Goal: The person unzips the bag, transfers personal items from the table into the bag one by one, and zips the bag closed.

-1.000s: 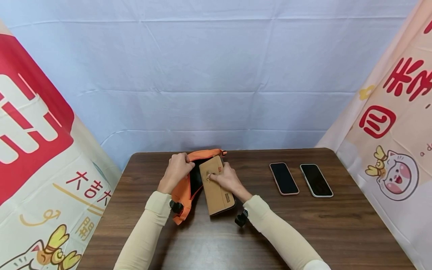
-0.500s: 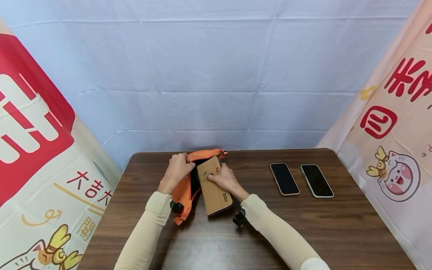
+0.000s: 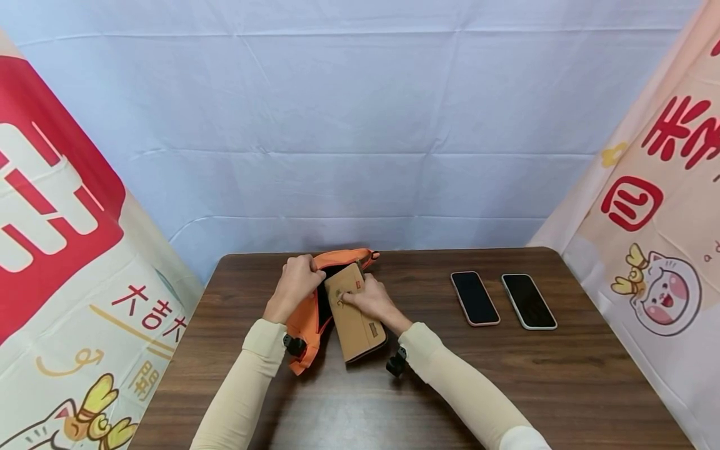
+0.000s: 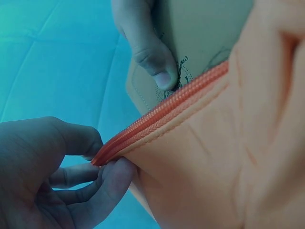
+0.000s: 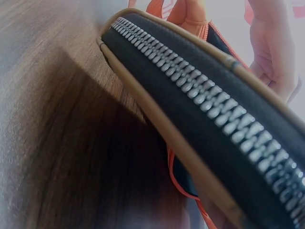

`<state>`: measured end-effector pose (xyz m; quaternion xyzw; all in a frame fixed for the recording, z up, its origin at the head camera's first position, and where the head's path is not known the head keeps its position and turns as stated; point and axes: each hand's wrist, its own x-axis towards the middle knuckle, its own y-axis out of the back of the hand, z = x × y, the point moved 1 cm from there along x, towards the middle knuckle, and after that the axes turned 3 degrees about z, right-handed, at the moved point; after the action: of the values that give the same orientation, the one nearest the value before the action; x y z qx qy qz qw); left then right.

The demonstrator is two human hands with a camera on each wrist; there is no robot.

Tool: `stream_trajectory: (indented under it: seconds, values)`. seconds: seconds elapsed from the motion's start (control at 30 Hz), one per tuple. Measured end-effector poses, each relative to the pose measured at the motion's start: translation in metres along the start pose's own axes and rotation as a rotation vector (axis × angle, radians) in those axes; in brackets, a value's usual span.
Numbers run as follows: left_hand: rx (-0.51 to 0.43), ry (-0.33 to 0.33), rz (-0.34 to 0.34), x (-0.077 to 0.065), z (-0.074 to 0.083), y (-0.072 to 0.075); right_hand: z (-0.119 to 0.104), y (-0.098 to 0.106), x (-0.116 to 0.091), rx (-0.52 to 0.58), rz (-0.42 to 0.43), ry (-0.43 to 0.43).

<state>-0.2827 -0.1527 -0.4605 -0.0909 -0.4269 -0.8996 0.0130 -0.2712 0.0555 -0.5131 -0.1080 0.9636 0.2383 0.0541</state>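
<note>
An orange zippered bag (image 3: 304, 320) lies at the back left of the table, its mouth spread and a dark lining showing. My left hand (image 3: 295, 282) pinches the zipper edge between thumb and fingers, plain in the left wrist view, where the orange zipper (image 4: 162, 112) stretches taut. My right hand (image 3: 375, 299) grips a tan zip wallet (image 3: 355, 328), thumb on its printed front. The wallet slants at the bag's opening; how far its left side sits inside cannot be told. In the right wrist view the wallet's metal-toothed zipper (image 5: 200, 93) runs along its black side.
Two phones lie screen up to the right: one with a pinkish rim (image 3: 475, 299), one with a white rim (image 3: 529, 302). A pale cloth (image 3: 360, 125) hangs behind the dark wood table (image 3: 427, 400), with printed banners at both sides.
My right hand has shifted a little left with the wallet, bringing it closer into the bag's mouth. The left hand and bag have stayed nearly still.
</note>
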Motion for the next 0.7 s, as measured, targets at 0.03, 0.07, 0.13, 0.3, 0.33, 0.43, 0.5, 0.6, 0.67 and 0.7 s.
stream_trajectory:
  seconds: [0.03, 0.07, 0.13, 0.3, 0.33, 0.43, 0.5, 0.6, 0.67, 0.7]
  values:
    - [0.000, 0.002, 0.000, 0.0001, 0.0000, 0.0000, -0.0005, 0.0000, 0.0000, -0.001, -0.003, 0.001]
    - [0.002, 0.004, 0.000, 0.0001, 0.0000, -0.0001, -0.0012, 0.0000, -0.0001, -0.004, -0.004, -0.001]
    - [0.004, 0.007, -0.001, 0.0000, 0.0000, -0.0002, -0.0023, -0.0001, -0.0003, -0.006, -0.007, -0.002]
    - [0.003, 0.003, -0.002, -0.0002, -0.0003, -0.0006, -0.0031, -0.0015, 0.0003, -0.027, -0.018, 0.002]
    - [0.001, 0.001, -0.003, -0.0003, -0.0004, -0.0006, -0.0032, -0.0017, 0.0005, -0.035, -0.021, 0.003]
    - [-0.001, -0.002, -0.005, -0.0006, -0.0008, -0.0007, -0.0026, -0.0025, 0.0018, -0.046, -0.028, 0.005]
    - [0.000, -0.003, -0.004, -0.0009, -0.0008, -0.0007, -0.0024, -0.0028, 0.0024, -0.046, -0.035, 0.007]
    - [0.006, -0.005, -0.001, -0.0013, -0.0008, -0.0006, -0.0023, -0.0025, 0.0027, -0.027, -0.051, 0.009]
    - [0.009, -0.007, 0.001, -0.0012, -0.0008, -0.0006, -0.0027, -0.0023, 0.0027, -0.017, -0.060, 0.007]
    - [0.010, -0.007, 0.000, -0.0013, -0.0007, -0.0007, -0.0025, -0.0024, 0.0030, -0.014, -0.064, 0.006]
